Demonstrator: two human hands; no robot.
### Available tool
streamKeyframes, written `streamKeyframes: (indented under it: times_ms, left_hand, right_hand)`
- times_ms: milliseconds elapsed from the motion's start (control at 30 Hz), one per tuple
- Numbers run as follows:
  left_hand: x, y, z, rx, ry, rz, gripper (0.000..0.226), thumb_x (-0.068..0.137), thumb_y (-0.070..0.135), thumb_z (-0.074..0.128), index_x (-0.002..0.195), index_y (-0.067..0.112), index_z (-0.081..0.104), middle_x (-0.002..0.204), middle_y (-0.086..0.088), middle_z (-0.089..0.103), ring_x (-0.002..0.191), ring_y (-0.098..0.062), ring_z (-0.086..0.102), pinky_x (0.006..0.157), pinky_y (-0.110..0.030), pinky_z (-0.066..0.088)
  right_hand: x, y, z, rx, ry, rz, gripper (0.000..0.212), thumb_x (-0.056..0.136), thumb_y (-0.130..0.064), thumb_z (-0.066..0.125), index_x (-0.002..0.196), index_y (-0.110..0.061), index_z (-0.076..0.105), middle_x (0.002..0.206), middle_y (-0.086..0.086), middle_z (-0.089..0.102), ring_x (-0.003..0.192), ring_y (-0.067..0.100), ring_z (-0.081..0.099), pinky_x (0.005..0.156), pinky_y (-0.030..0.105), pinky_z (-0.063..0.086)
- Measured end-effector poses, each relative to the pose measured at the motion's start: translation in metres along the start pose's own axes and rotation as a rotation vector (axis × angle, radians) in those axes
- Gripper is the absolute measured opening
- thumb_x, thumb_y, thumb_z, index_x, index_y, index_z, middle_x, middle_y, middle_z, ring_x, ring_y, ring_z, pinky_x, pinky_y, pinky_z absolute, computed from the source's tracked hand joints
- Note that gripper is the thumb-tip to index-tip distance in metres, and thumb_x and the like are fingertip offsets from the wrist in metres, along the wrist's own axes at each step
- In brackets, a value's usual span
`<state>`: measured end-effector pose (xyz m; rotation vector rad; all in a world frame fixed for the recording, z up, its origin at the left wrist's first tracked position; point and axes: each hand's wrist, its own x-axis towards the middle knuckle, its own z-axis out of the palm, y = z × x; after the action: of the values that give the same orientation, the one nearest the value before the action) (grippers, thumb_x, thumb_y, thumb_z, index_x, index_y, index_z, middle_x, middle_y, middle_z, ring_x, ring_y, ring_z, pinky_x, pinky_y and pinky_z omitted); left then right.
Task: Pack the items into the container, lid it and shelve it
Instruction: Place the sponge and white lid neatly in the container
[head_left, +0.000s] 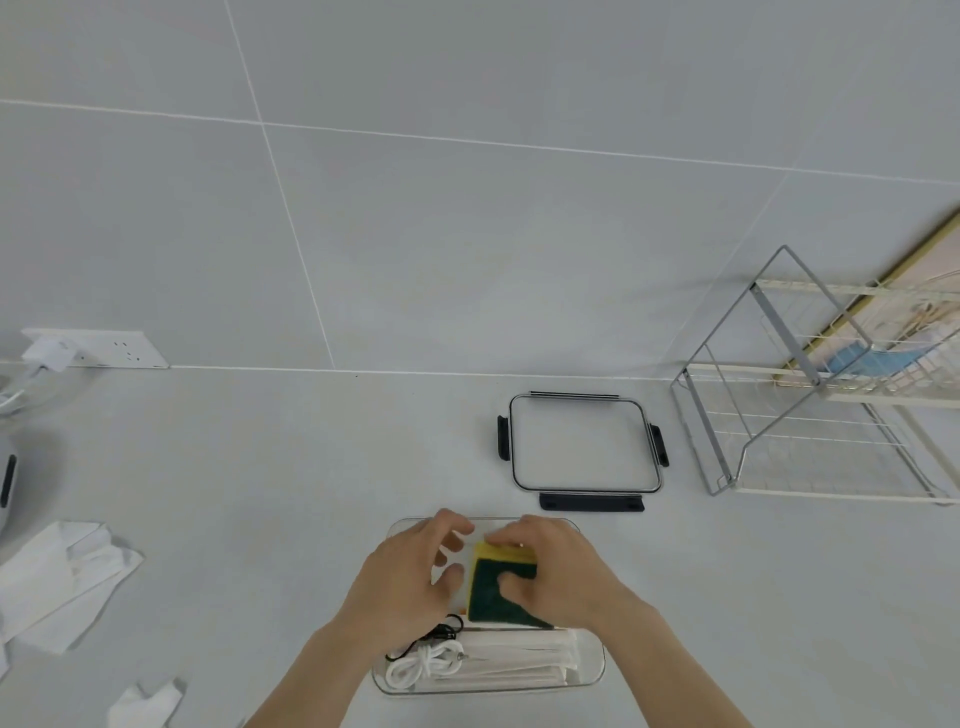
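Observation:
A clear rectangular container (592, 670) stands at the near middle of the white counter. Inside it lie a coiled white cable (421, 665), a thin black cord (447, 626) and folded white packets (519, 660). My right hand (556, 571) grips a yellow-and-green sponge (493, 582) over the container's far half. My left hand (410, 577) hovers just left of the sponge, fingers curled and apart, holding nothing. The clear lid (582, 449) with dark clips lies flat on the counter behind the container.
A wire shelf rack (810, 405) stands at the right against the wall. Crumpled white wrappers (62, 577) lie at the left. A wall socket (104, 351) with a plugged adapter sits at the far left. A white appliance edge shows at the left border.

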<state>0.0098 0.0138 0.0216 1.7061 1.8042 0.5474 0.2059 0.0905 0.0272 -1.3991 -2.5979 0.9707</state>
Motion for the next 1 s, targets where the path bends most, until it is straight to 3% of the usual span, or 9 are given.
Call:
streamKeyframes:
  times_ms: [100, 200, 267, 400, 567, 700, 767, 867, 1000]
  left_hand:
    - [0.001, -0.002, -0.006, -0.045, -0.013, 0.036, 0.053, 0.076, 0.038, 0.060, 0.122, 0.051, 0.038, 0.115, 0.025, 0.054, 0.098, 0.001, 0.057, 0.083, -0.022, 0.049]
    - [-0.001, -0.012, -0.009, 0.282, 0.066, 0.173, 0.068, 0.067, 0.051, 0.068, 0.129, 0.041, 0.042, 0.131, 0.015, 0.049, 0.115, -0.009, 0.051, 0.101, -0.027, 0.039]
    - [-0.004, -0.016, -0.010, 0.419, 0.081, 0.210, 0.070, 0.062, 0.050, 0.073, 0.126, 0.033, 0.049, 0.125, 0.011, 0.055, 0.115, -0.017, 0.052, 0.104, -0.030, 0.033]
    - [-0.004, -0.021, -0.005, 0.562, 0.073, 0.234, 0.074, 0.063, 0.053, 0.074, 0.127, 0.024, 0.050, 0.111, 0.008, 0.060, 0.106, -0.021, 0.055, 0.103, -0.037, 0.035]
    - [-0.007, -0.023, 0.005, 0.694, 0.022, 0.193, 0.071, 0.058, 0.032, 0.081, 0.122, 0.017, 0.054, 0.094, 0.002, 0.066, 0.091, -0.026, 0.061, 0.094, -0.043, 0.048]
    - [-0.008, -0.022, 0.008, 0.800, -0.033, 0.082, 0.059, 0.038, 0.012, 0.083, 0.094, 0.015, 0.065, 0.075, -0.002, 0.065, 0.075, -0.028, 0.063, 0.078, -0.044, 0.054]
    - [-0.006, -0.019, 0.008, 0.824, -0.049, 0.043, 0.056, 0.035, 0.007, 0.080, 0.088, 0.014, 0.067, 0.074, -0.004, 0.065, 0.074, -0.030, 0.063, 0.077, -0.044, 0.055]
    - [-0.002, -0.013, 0.011, 0.858, -0.046, 0.012, 0.047, 0.041, 0.003, 0.068, 0.087, 0.010, 0.067, 0.077, -0.009, 0.067, 0.079, -0.033, 0.064, 0.077, -0.044, 0.054]
    - [-0.002, -0.013, 0.018, 0.766, 0.011, 0.030, 0.049, 0.052, 0.003, 0.055, 0.099, 0.009, 0.066, 0.093, -0.010, 0.066, 0.088, -0.032, 0.062, 0.081, -0.043, 0.053]
  right_hand:
    - [0.018, -0.016, -0.004, 0.091, 0.038, 0.000, 0.039, 0.082, -0.029, 0.062, 0.121, -0.032, 0.059, 0.114, -0.011, 0.071, 0.105, 0.014, 0.061, 0.091, 0.034, 0.051]
    - [0.029, -0.027, 0.006, 0.205, 0.015, 0.016, 0.029, 0.087, -0.026, 0.064, 0.112, -0.024, 0.051, 0.110, -0.002, 0.070, 0.103, 0.020, 0.062, 0.088, 0.041, 0.053]
    - [0.035, -0.033, 0.017, 0.214, 0.012, 0.011, 0.028, 0.087, -0.025, 0.066, 0.107, -0.023, 0.047, 0.101, 0.002, 0.069, 0.095, 0.023, 0.061, 0.082, 0.043, 0.053]
    - [0.042, -0.036, 0.035, 0.278, 0.083, 0.016, 0.033, 0.083, -0.020, 0.071, 0.100, -0.029, 0.044, 0.091, -0.004, 0.068, 0.084, 0.017, 0.064, 0.075, 0.039, 0.055]
    - [0.039, -0.027, 0.050, 0.296, 0.159, 0.021, 0.035, 0.082, -0.013, 0.072, 0.101, -0.029, 0.048, 0.095, -0.010, 0.067, 0.087, 0.008, 0.064, 0.076, 0.033, 0.056]
    - [0.026, -0.019, 0.062, 0.223, 0.241, 0.059, 0.024, 0.086, -0.015, 0.068, 0.102, -0.028, 0.057, 0.096, -0.014, 0.069, 0.088, 0.006, 0.062, 0.076, 0.027, 0.053]
    - [0.019, -0.015, 0.066, 0.155, 0.310, 0.057, 0.017, 0.084, -0.024, 0.071, 0.098, -0.027, 0.061, 0.094, -0.015, 0.067, 0.086, 0.007, 0.060, 0.073, 0.026, 0.051]
    - [0.010, -0.008, 0.067, 0.025, 0.330, 0.043, 0.025, 0.078, -0.031, 0.076, 0.100, -0.028, 0.066, 0.100, -0.015, 0.065, 0.090, 0.008, 0.059, 0.073, 0.019, 0.047]
    - [0.012, -0.002, 0.071, -0.076, 0.274, 0.020, 0.038, 0.078, -0.018, 0.075, 0.114, -0.027, 0.066, 0.111, -0.011, 0.065, 0.100, 0.013, 0.061, 0.084, 0.019, 0.043]
